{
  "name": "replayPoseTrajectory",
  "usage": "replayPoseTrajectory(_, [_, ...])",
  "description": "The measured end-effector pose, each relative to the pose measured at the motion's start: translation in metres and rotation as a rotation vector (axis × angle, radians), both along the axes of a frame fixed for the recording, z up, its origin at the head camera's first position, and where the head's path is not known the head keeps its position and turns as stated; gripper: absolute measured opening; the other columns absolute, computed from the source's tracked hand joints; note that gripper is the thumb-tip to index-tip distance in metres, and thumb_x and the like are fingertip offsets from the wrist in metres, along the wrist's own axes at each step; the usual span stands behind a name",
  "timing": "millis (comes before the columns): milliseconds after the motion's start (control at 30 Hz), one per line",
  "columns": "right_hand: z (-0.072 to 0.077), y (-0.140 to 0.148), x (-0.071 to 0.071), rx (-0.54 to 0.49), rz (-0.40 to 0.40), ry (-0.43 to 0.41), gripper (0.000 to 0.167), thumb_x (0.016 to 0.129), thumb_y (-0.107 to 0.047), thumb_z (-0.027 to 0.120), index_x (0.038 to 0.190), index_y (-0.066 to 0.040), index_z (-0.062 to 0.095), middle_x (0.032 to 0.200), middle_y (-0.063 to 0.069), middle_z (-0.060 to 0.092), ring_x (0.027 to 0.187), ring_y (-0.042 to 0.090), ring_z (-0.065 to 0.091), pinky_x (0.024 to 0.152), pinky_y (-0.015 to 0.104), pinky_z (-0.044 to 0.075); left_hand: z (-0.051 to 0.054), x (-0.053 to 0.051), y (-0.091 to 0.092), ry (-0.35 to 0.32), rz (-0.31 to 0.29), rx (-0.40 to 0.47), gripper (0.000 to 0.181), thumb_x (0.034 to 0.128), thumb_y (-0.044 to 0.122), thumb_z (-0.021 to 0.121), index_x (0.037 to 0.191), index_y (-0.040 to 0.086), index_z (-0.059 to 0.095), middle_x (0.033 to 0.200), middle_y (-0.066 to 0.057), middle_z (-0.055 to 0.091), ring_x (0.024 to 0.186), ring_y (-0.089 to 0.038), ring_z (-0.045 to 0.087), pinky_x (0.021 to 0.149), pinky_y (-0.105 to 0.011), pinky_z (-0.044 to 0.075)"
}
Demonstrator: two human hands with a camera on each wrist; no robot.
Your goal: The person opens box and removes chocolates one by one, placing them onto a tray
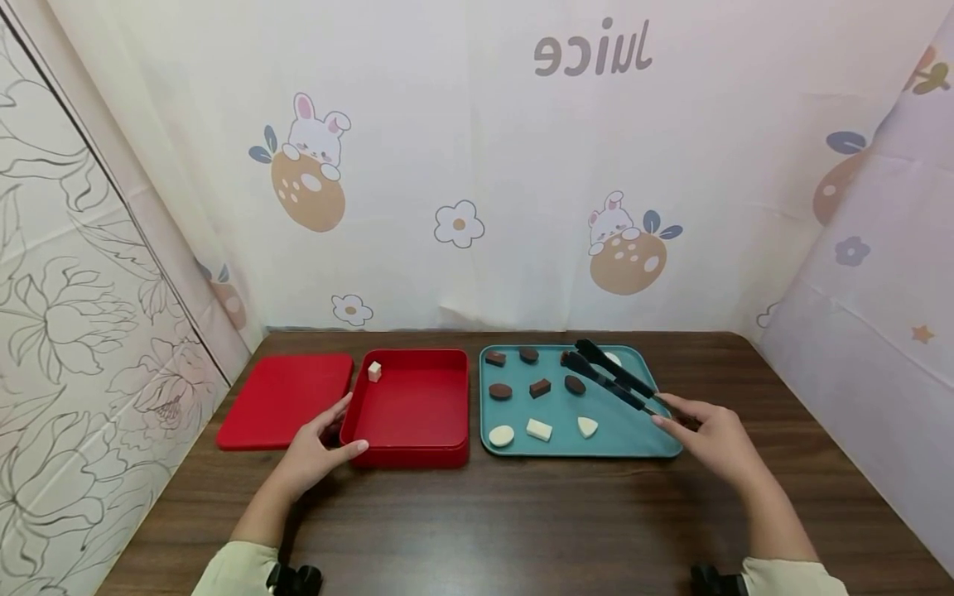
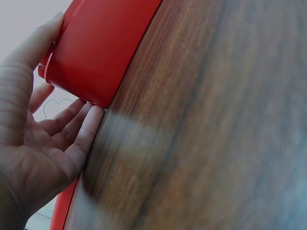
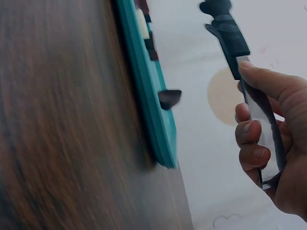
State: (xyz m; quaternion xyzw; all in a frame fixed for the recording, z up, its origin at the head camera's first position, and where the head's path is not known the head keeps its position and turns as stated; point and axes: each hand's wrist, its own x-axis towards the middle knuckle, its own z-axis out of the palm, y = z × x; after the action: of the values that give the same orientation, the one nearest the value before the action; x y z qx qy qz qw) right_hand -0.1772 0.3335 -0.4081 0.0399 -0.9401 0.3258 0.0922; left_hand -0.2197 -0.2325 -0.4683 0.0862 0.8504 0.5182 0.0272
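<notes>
My left hand (image 1: 313, 451) holds the near left corner of an open red box (image 1: 408, 458), thumb at the front rim and fingers along the left side. Inside, a small white cube (image 1: 375, 372) sits at the far left corner. My right hand (image 1: 708, 439) grips black-tipped tongs (image 3: 231, 36) above a teal tray (image 1: 622, 434). On this tray lie several dark brown pieces (image 1: 540, 387) and several white pieces (image 1: 539, 430). A dark bit shows at the tongs' tips; whether they pinch it I cannot tell. One white round piece (image 1: 613, 358) is partly hidden behind the tongs.
Left of the box, a flat red lid (image 1: 286, 401) lies on the wooden table (image 1: 492, 530). The tray stands close to the box's right side. A printed curtain (image 1: 462, 124) hangs behind the table's far edge, with more cloth on both sides.
</notes>
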Motion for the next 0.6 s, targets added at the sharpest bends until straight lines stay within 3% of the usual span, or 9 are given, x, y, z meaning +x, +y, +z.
replayPoseTrajectory(167, [-0.003,-0.011,-0.004,0.006,0.018,0.052,0.046,0.093,-0.031,0.068,0.129,-0.002,0.063,0.067,0.001,0.050,0.062,0.013,0.044,0.047,0.026,0.038,-0.002,-0.001,-0.001,0.001,0.001,-0.009,0.083,0.0853,0.023,0.077,0.154,0.009,0.030,0.142,-0.021,0.047,0.121,-0.035,0.049,0.086,-0.038,0.050])
replayPoseTrajectory(600, [-0.003,-0.042,-0.015,0.001,0.163,0.140,0.037,0.091,-0.022,0.071,0.123,-0.004,0.067,0.070,-0.003,0.051,0.062,0.010,0.044,0.048,0.025,0.037,0.005,0.004,0.003,0.017,-0.002,0.012,0.082,0.0845,0.024,0.078,0.152,0.011,0.034,0.140,-0.019,0.050,0.119,-0.033,0.050,0.089,-0.040,0.048])
